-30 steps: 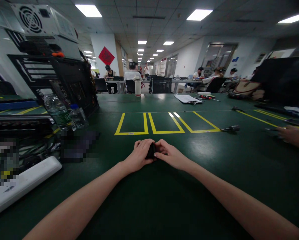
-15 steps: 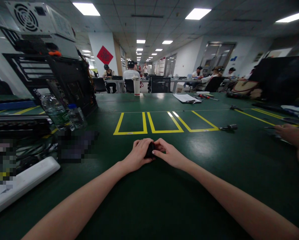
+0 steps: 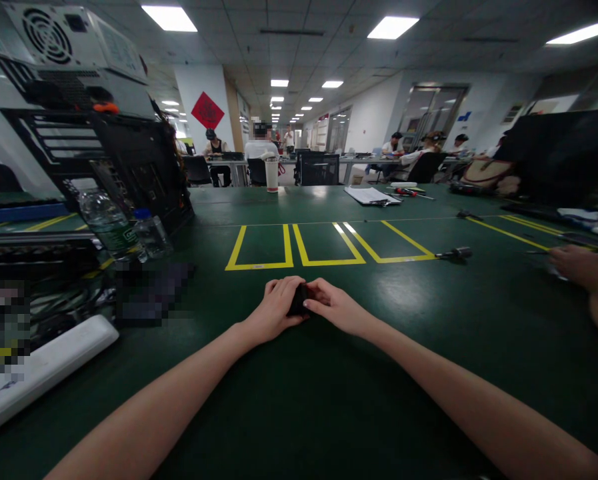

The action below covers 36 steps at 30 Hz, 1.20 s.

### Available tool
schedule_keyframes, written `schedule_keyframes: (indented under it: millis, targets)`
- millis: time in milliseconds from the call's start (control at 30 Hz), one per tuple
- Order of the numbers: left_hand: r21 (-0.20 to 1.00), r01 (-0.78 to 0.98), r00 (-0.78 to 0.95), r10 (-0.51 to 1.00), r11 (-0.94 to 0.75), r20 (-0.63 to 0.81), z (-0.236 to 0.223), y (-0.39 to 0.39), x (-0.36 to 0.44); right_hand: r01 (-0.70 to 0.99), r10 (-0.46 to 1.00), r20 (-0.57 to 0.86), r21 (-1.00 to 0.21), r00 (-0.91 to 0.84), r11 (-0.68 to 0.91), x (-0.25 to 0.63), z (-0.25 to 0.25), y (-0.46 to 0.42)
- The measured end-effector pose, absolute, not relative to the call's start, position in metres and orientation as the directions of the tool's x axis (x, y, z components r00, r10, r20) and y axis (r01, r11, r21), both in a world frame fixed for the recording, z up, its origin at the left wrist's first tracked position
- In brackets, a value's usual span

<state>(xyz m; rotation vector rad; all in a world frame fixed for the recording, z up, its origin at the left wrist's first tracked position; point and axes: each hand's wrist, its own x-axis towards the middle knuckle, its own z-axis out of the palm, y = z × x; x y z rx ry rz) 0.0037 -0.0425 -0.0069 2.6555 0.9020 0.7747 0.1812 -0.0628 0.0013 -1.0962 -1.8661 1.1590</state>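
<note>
Near the middle of the green tabletop [image 3: 299,393], a small black object [image 3: 297,304] sits between my two hands. My left hand [image 3: 277,309] is wrapped over it from the left, with the fingers on top and the thumb at the near side. From the right, my right hand [image 3: 333,305] pinches its edge with thumb and fingertips. Most of the object is hidden by the fingers, so its exact kind cannot be made out. Just beyond my hands lie yellow tape outlines [image 3: 329,263] on the tabletop.
At left stand an open computer case [image 3: 143,180], plastic bottles [image 3: 109,230] and a white power strip [image 3: 53,373]. Farther off are a cup [image 3: 271,175], a clipboard [image 3: 371,195] and a screwdriver [image 3: 419,193]. Another person's hand [image 3: 581,267] works at right, near a dark metal part [image 3: 456,253].
The whole view has shifted very slightly. Both my hands keep the same hold on the black object.
</note>
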Motion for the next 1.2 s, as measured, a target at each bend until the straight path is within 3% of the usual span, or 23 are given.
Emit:
schedule_keyframes:
  millis: [200,467,800,1033,1200]
  targets:
    - [0.37,0.5,0.672,0.621,-0.783,0.404,-0.006,-0.043,0.003,0.238,0.868,0.156,-0.925,-0.472,0.296,0.182,0.008,-0.069]
    - [0.367,0.491,0.676,0.611,-0.79,0.412,-0.005,-0.044,0.004,0.287,0.927,0.13,-0.927,-0.353,0.24,0.18,-0.002,-0.059]
    - [0.37,0.491,0.674,0.613,-0.789,0.413,-0.007,-0.042,0.003,0.222,0.88,0.152,-0.936,-0.45,0.275,0.18,0.008,-0.071]
    - [0.37,0.492,0.664,0.615,-0.788,0.425,-0.008,-0.042,0.005,0.277,0.925,0.165,-0.923,-0.341,0.267,0.178,-0.002,-0.063]
    - [0.373,0.495,0.665,0.619,-0.785,0.418,-0.007,-0.043,0.004,0.273,0.891,0.104,-0.931,-0.441,0.244,0.181,0.003,-0.065]
